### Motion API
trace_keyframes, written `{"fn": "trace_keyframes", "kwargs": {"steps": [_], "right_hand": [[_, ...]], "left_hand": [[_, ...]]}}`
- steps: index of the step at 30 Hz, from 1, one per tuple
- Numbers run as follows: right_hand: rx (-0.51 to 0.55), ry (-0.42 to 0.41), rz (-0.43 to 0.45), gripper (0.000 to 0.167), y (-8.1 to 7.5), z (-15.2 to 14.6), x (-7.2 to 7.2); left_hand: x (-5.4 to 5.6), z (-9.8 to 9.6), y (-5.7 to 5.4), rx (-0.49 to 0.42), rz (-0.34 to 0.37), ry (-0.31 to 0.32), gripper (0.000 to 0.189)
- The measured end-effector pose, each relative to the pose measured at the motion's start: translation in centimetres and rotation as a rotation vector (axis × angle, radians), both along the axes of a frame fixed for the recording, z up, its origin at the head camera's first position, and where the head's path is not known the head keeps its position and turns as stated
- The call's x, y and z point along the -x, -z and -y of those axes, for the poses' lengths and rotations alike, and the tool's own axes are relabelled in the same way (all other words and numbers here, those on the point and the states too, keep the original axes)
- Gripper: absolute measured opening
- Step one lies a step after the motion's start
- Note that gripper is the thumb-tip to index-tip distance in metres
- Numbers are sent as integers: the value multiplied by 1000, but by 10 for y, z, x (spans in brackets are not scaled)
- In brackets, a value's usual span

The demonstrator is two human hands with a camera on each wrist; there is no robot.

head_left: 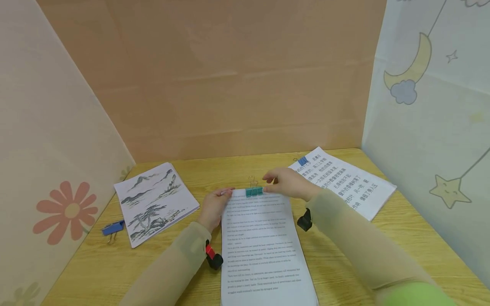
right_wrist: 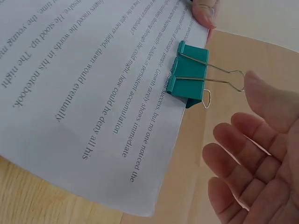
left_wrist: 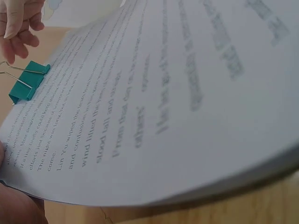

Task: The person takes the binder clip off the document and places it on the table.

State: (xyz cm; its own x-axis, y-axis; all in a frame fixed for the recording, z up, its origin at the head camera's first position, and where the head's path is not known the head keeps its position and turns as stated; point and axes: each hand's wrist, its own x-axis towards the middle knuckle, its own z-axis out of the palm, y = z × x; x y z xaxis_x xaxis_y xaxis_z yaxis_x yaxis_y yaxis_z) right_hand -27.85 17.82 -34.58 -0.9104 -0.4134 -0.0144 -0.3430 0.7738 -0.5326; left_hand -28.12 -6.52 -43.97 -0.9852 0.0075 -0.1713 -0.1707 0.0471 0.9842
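A stack of printed English text sheets (head_left: 260,246) lies in the middle of the table, its top end lifted a little. A teal binder clip (head_left: 254,191) sits on the top edge, both wire handles pointing away from the paper. My left hand (head_left: 215,208) pinches the stack's upper left corner, thumb on top. My right hand (head_left: 287,182) is just right of the clip. In the right wrist view its fingers (right_wrist: 238,149) are loosely bent with nothing between them, and the thumb tip is at the end of one wire handle; whether it touches, I cannot tell.
At left lies a stack of ink landscape prints (head_left: 157,204), with a loose blue binder clip (head_left: 112,228) beside it. At right, sheets of Chinese text (head_left: 344,182) carry a blue binder clip (head_left: 303,161). Fabric walls (head_left: 249,76) bound the wooden table (head_left: 153,263).
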Motion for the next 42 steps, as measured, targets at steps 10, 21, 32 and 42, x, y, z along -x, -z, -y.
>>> {"fn": "trace_keyframes", "kwargs": {"steps": [10, 21, 32, 42], "right_hand": [[105, -70, 48, 73, -7, 14, 13], [110, -112, 135, 68, -9, 21, 18], [214, -79, 277, 71, -16, 20, 17], [254, -69, 301, 66, -19, 19, 15]], "left_hand": [[-5, 0, -6, -58, -29, 8, 27], [-12, -1, -14, -78, -50, 17, 33], [-16, 0, -19, -99, -84, 11, 28], [-19, -1, -22, -108, -99, 17, 28]]}}
